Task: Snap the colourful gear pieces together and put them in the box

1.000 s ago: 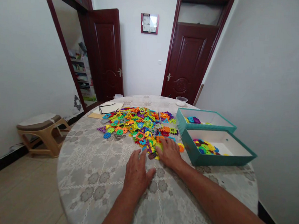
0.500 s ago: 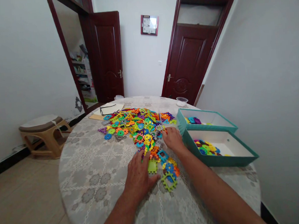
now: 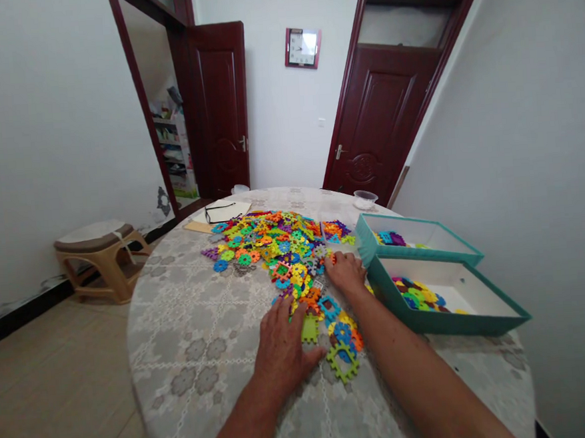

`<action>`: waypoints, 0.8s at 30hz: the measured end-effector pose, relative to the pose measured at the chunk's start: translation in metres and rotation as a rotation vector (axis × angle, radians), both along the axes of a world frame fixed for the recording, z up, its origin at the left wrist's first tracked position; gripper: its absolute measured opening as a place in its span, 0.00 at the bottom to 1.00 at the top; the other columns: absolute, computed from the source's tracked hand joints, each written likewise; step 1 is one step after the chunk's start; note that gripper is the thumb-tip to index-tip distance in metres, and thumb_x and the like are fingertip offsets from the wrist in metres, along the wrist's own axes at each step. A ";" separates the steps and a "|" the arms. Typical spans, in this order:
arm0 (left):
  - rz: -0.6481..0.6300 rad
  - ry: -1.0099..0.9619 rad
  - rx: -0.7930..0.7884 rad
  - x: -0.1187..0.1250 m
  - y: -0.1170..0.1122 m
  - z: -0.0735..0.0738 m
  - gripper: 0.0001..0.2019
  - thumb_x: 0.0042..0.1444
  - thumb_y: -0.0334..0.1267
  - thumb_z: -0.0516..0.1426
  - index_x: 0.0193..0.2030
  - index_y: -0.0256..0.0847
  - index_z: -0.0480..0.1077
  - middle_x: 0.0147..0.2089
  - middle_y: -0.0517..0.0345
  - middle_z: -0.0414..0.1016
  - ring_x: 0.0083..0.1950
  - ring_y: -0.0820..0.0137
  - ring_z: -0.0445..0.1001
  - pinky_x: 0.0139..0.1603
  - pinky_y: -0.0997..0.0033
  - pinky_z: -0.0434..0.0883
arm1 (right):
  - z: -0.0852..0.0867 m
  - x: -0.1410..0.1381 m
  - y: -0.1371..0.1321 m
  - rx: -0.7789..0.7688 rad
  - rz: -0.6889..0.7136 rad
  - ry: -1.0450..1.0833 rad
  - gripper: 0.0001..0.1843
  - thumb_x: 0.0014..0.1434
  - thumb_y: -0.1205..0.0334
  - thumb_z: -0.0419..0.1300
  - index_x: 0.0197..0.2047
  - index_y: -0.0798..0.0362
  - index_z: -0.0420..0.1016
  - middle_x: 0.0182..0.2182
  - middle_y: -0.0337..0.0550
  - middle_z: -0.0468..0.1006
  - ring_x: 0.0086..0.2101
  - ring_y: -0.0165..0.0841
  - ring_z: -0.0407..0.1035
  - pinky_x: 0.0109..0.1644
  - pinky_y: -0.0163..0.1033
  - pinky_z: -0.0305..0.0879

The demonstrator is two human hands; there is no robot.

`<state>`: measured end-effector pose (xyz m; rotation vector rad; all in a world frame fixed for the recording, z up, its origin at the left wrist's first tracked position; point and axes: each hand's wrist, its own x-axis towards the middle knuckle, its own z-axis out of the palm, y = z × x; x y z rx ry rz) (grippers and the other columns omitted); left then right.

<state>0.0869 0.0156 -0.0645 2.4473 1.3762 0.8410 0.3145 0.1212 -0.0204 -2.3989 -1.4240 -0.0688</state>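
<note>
The open left hand (image 3: 285,356) lies flat on the grey lace-patterned round worktop (image 3: 192,359), just beside a lime-green plastic square piece (image 3: 309,328). The narrowly curled right hand (image 3: 345,273) touches the multicoloured plastic piece pile (image 3: 274,247); any hold cannot be told. A teal cardboard tray (image 3: 440,323) sits just right.

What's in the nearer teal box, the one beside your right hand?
The nearer teal box holds a heap of multicoloured plastic snap-together pieces on its white floor. Whatever lies beneath the top layer of pieces is covered, and the inner face of the box's front wall cannot be seen.
</note>
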 end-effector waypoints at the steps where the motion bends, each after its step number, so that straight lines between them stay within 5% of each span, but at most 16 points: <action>1: 0.001 -0.001 0.005 0.000 0.000 -0.001 0.46 0.44 0.47 0.74 0.71 0.48 0.65 0.76 0.41 0.59 0.77 0.41 0.55 0.75 0.38 0.57 | 0.001 0.000 -0.005 -0.008 0.018 -0.007 0.26 0.71 0.44 0.51 0.60 0.51 0.77 0.57 0.59 0.74 0.59 0.55 0.67 0.60 0.60 0.62; 10: 0.016 -0.008 0.028 0.002 0.003 0.000 0.45 0.45 0.45 0.73 0.70 0.46 0.65 0.75 0.41 0.59 0.76 0.43 0.57 0.74 0.39 0.59 | 0.004 -0.026 -0.082 -0.078 0.272 -0.070 0.22 0.69 0.47 0.56 0.57 0.53 0.76 0.54 0.59 0.75 0.54 0.52 0.69 0.56 0.53 0.65; 17: 0.054 -0.005 0.095 0.002 0.004 0.004 0.39 0.50 0.40 0.70 0.68 0.43 0.65 0.74 0.40 0.60 0.74 0.45 0.60 0.73 0.40 0.64 | 0.015 -0.041 -0.128 0.082 0.593 0.043 0.17 0.71 0.56 0.56 0.58 0.51 0.74 0.54 0.50 0.78 0.56 0.42 0.69 0.62 0.45 0.61; 24: 0.073 -0.041 0.204 0.002 0.006 0.002 0.27 0.58 0.30 0.60 0.65 0.38 0.67 0.69 0.37 0.64 0.72 0.47 0.64 0.72 0.40 0.66 | 0.001 -0.012 -0.127 0.024 0.318 -0.070 0.22 0.70 0.50 0.58 0.62 0.52 0.73 0.60 0.57 0.73 0.61 0.48 0.64 0.65 0.50 0.58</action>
